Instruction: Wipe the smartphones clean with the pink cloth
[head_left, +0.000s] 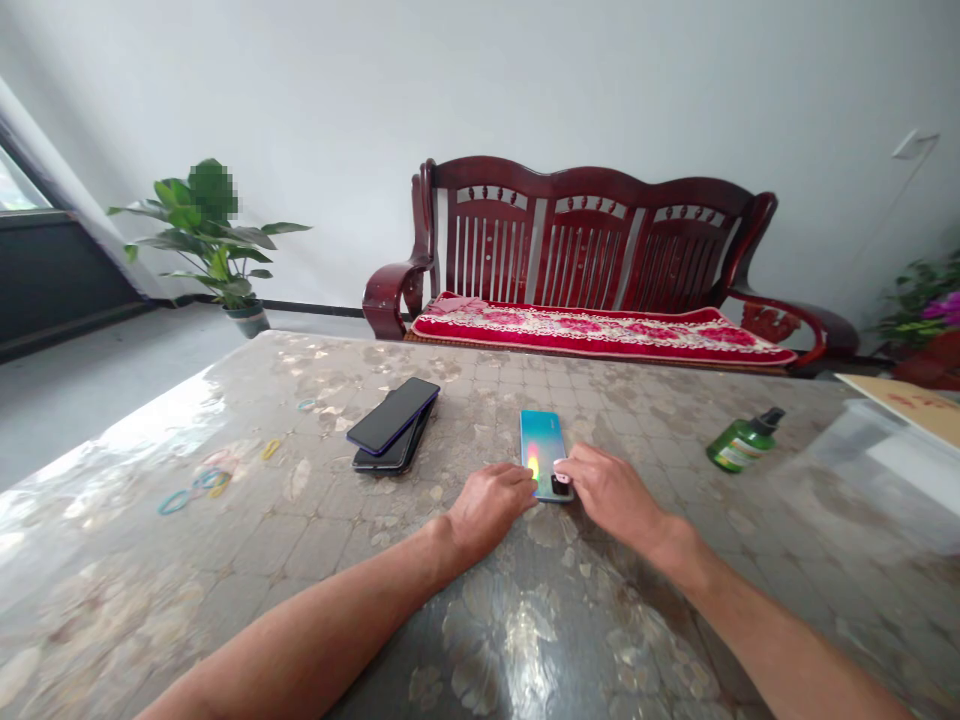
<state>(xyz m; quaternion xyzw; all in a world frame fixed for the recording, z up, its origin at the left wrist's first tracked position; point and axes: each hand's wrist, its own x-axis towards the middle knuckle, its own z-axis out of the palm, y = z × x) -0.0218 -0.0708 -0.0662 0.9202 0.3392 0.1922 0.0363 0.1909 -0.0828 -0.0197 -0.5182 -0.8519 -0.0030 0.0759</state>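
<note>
A blue phone (pixel 542 432) with a shiny gradient back lies face down on the table, its black camera block (pixel 559 484) at the end nearest me. My left hand (pixel 491 502) grips the phone's lower left edge, fingers bent and close together. From the right side, my right hand (pixel 611 490) pinches a small whitish piece (pixel 561 468) against the phone's back beside the camera block. What that piece is, I cannot make out. To the left, a dark phone with a blue rim (pixel 394 415) rests askew on top of a black phone (pixel 384 461).
A patterned cover lies on the table (pixel 315 590). Colored hair ties (pixel 202 482) are scattered at left. At right are a green spray bottle (pixel 742 441) and a clear plastic box (pixel 862 470). A wooden bench (pixel 592 250) and a potted plant (pixel 217 245) stand beyond.
</note>
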